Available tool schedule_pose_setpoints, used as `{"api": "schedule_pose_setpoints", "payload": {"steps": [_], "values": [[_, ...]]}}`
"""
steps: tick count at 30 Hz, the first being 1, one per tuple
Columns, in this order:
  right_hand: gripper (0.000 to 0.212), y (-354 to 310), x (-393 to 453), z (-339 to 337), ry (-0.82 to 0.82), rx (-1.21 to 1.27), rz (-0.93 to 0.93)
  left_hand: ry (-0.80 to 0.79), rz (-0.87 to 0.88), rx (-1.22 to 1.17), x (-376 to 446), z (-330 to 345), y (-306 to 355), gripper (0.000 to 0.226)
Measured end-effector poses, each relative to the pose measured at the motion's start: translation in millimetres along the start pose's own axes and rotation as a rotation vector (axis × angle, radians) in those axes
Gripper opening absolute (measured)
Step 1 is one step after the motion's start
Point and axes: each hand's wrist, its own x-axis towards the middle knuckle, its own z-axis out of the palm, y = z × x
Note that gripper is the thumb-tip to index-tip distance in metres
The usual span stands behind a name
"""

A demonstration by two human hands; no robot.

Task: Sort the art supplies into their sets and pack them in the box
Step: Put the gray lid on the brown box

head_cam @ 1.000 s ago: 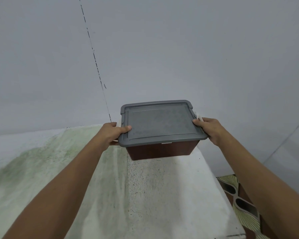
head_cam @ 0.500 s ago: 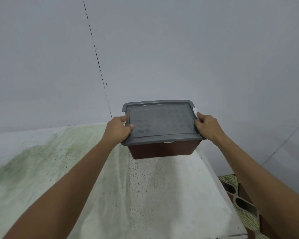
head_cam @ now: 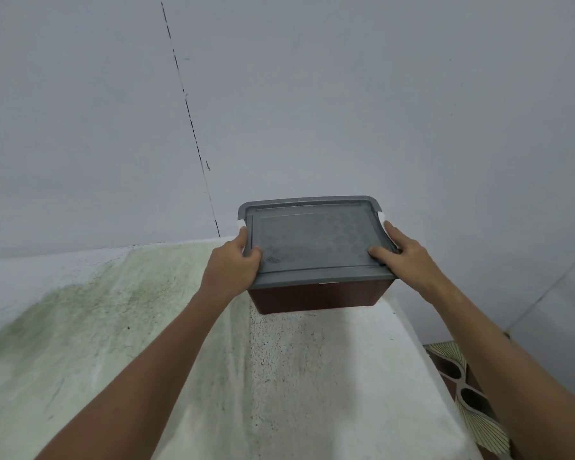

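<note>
Two hands gripped the box (head_cam: pixel 316 297) by its short ends, and it sat at the far right of the white ledge (head_cam: pixel 312 376), close against the grey wall (head_cam: pixel 346 94), its dark red-brown body showing under a grey lid (head_cam: pixel 312 240). The left hand (head_cam: pixel 229 270) was curled round the left end, thumb on top of the lid; the right hand (head_cam: pixel 409 254) was curled round the right end, thumb also laid on the lid. Small white latches (head_cam: pixel 381 216) showed at both far corners (whether they were clipped down I could not tell).

Risks, as I judged them: the box stood near the ledge's right edge, with patterned floor tiles (head_cam: pixel 472 403) below, so a push or slide to the right could tip it off. If the latches were not engaged, lifting by the lid rim could pull the lid free and drop the body. No art supplies were in view, so the contents could not be checked.

Compared with a second earlier, the box had dropped slightly in view and both hands had shifted from the near corners farther along the ends, their thumbs pressing further onto the lid.
</note>
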Motion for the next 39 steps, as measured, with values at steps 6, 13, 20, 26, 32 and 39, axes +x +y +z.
{"api": "schedule_pose_setpoints", "payload": {"steps": [6,13,20,26,32,39], "values": [[0.06,-8.6,-2.9,-0.9,-0.027,-0.089,-0.084,-0.022,0.005,0.113,5.2,2.5,0.2,0.05],[0.064,-5.4,-6.4,8.2,0.062,0.055,-0.104,-0.066,-0.042,-0.167,-7.5,3.3,-2.3,0.086],[0.085,-29.4,-17.4,40.3,-0.039,0.015,-0.157,-0.07,-0.106,-0.206,-9.4,-25.4,-48.1,0.101],[0.11,-73.9,-30.8,93.2,-0.205,0.035,-0.165,-0.071,-0.152,-0.259,-15.2,-75.4,-114.6,0.106],[0.101,-130.6,-51.4,185.4,-0.232,0.035,-0.191,-0.039,-0.16,-0.282,-22.8,-143.4,-204.5,0.106],[0.118,-195.7,-85.2,299.2,-0.219,0.008,-0.197,-0.025,-0.127,-0.292,-38.6,-229.9,-306.8,0.1]]}}
